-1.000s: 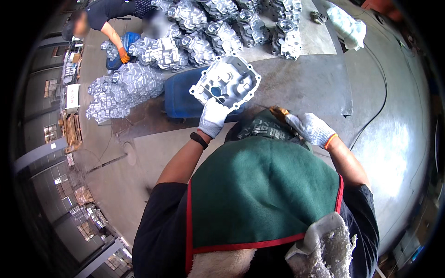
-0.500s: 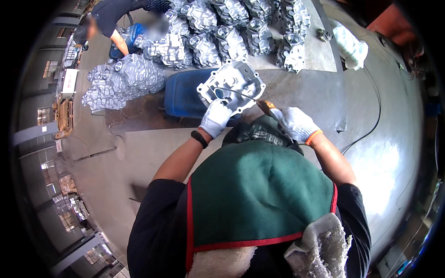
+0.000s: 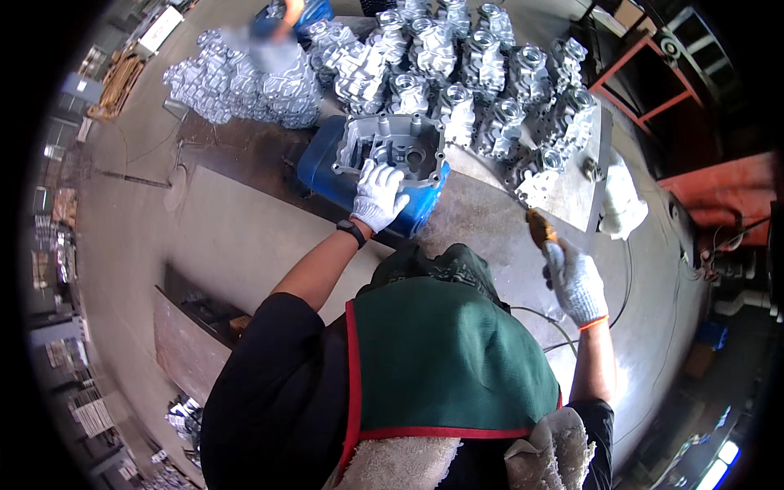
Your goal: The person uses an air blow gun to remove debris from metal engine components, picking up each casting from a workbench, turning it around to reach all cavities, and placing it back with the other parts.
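Note:
A silver cast-metal housing (image 3: 389,124) sits open side up on a blue plastic container (image 3: 420,211) that lies on the bench. My left hand (image 3: 377,196), in a white knit glove, holds the housing's near wall, its fingers over the rim and its thumb apart on the outer side. Off to the right and clear of the housing, my gloved right hand (image 3: 578,286) is wrapped round a tool with an orange-brown handle (image 3: 541,229). From the handle's tip a thin rod points toward the bench castings; its end is hard to make out.
Rows of similar castings (image 3: 482,65) cover the far bench, with a pile of them (image 3: 237,82) at far left. A co-worker's arm (image 3: 291,11) shows at the top. A white bundle (image 3: 621,200) and a hose (image 3: 629,286) lie to the right.
The housing has gone from tilted in my left hand to resting on the blue container. My right hand has drawn the tool out of it and moved right. The view has turned.

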`<state>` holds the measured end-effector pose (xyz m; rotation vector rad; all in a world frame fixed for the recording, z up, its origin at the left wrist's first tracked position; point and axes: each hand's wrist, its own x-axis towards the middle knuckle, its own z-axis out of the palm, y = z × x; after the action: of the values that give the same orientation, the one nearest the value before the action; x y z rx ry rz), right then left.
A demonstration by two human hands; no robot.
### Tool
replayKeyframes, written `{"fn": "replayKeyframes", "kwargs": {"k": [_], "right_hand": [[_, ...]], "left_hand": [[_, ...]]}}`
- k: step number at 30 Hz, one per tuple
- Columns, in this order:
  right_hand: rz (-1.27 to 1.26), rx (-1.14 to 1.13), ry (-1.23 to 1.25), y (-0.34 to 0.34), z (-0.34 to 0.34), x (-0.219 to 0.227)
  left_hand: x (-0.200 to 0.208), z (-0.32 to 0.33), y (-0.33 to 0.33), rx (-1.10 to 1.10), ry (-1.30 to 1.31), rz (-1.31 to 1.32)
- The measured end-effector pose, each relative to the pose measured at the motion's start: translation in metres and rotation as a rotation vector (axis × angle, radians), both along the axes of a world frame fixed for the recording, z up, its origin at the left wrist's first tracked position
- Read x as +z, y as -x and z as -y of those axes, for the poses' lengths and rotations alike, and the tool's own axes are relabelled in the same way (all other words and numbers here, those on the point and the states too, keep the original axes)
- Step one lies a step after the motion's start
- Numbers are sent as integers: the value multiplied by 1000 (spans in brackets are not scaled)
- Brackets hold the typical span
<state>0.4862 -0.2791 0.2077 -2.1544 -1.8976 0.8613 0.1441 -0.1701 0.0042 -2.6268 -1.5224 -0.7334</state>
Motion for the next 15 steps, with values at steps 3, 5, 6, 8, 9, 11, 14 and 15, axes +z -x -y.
{"fn": "replayKeyframes", "kwargs": {"k": [3, 5, 6, 8, 9, 11, 14, 15], "right_hand": [[111, 196, -32, 32, -17, -4], [-30, 287, -34, 53, -33, -6], [-128, 320, -10, 64, -42, -6], [-171, 330, -28, 81, -54, -18], [-208, 330, -66, 88, -60, -24], [-150, 376, -119, 103, -72, -24], [0, 400, -208, 123, -78, -11], [55, 394, -246, 125, -79, -8]], "left_hand": [[-5, 0, 6, 120, -118, 75], [-6, -5, 12, 152, -141, 77], [-6, -8, 14, 158, -143, 88], [-6, -12, 10, 166, -198, 100], [-6, -15, 8, 163, -177, 99], [-5, -17, 7, 160, -130, 88], [-1, -17, 0, 146, -77, 47], [0, -18, -5, 130, -45, 32]]}}
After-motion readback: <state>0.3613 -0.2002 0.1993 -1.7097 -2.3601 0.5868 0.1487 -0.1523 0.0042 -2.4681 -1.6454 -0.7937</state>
